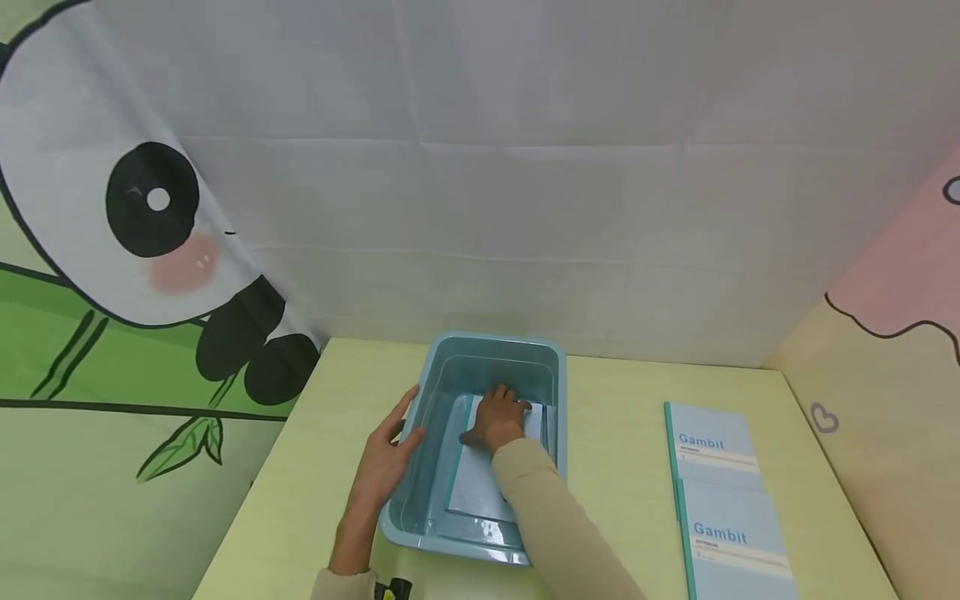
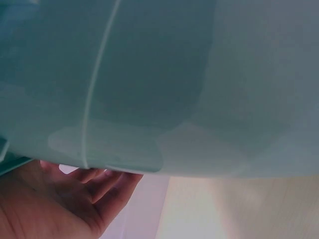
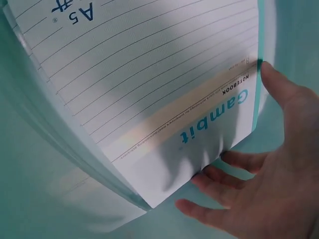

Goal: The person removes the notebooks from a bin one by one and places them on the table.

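head view: the left hand (image 1: 386,460) holds the left rim of the blue plastic tub (image 1: 491,357), thumb lapped inside and fingers along the outer side; how firmly, i cannot tell. the right hand (image 1: 498,419) is spread wide inside, over the far end of a gambit a5 notebook (image 1: 474,483) that lies flat on the tub floor, teal spine to the left. the right wrist view puts the thumb at that spine and fingertips at the far short edge — touching, not wrapped round it.

what could go wrong, i judge: those fingertips have little purchase, so the notebook could skid, or its cover could crease if pushed by the edge. its page side lies close to the tub's right wall and could snag there. a hard push might shift the tub if the left hand's hold is slack.

outward, the pale yellow table (image 1: 345,400) gives a broad strip between the tub and two more notebooks, the far notebook (image 1: 716,450) and the near notebook (image 1: 738,542), end to end near the table's right edge. the tub's far rim is close to the white backdrop (image 1: 525,208), so sideways room looks easier than far-side room.
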A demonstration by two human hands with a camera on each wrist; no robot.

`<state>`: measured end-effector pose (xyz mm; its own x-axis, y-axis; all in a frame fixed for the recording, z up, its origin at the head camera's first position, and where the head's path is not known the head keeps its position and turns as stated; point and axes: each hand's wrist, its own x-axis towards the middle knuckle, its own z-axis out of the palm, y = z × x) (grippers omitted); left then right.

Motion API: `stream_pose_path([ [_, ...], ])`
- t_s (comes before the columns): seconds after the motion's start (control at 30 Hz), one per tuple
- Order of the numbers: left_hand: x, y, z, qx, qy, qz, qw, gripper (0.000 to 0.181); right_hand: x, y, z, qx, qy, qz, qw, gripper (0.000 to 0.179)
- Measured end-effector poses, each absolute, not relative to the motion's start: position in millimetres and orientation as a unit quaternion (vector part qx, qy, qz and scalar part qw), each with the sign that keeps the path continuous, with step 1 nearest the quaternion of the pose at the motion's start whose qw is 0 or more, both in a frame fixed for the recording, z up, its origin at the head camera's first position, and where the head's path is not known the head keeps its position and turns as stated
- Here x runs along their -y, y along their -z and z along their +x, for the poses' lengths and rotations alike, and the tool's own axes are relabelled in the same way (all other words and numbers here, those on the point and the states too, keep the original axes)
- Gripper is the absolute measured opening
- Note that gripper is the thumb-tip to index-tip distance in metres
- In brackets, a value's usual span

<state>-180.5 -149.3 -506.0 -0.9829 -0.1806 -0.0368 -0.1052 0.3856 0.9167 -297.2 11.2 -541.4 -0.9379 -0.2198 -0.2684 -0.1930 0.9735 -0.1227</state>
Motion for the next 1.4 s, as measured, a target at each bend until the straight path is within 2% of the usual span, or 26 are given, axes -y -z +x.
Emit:
stream_pose_path([
  [0.43, 149, 506, -179, 0.833, 0.544, 0.091, 0.029, 0.059, -6, 544, -295, -0.986, 0.030, -0.093, 0.133, 0.108],
  [0.77, 149, 506, -183, 0.832, 0.548, 0.082, 0.031, 0.060, -4, 542, -295, -0.987, 0.010, -0.083, 0.139, 0.103],
  [1.13, 152, 506, -182, 0.837, 0.538, 0.094, 0.031, 0.061, 1, 543, -298, -0.983, 0.006, -0.076, 0.169, 0.105],
  [1.4, 154, 504, -183, 0.837, 0.539, 0.092, 0.031, 0.061, 1, 542, -300, -0.981, 0.016, -0.086, 0.175, 0.097],
])
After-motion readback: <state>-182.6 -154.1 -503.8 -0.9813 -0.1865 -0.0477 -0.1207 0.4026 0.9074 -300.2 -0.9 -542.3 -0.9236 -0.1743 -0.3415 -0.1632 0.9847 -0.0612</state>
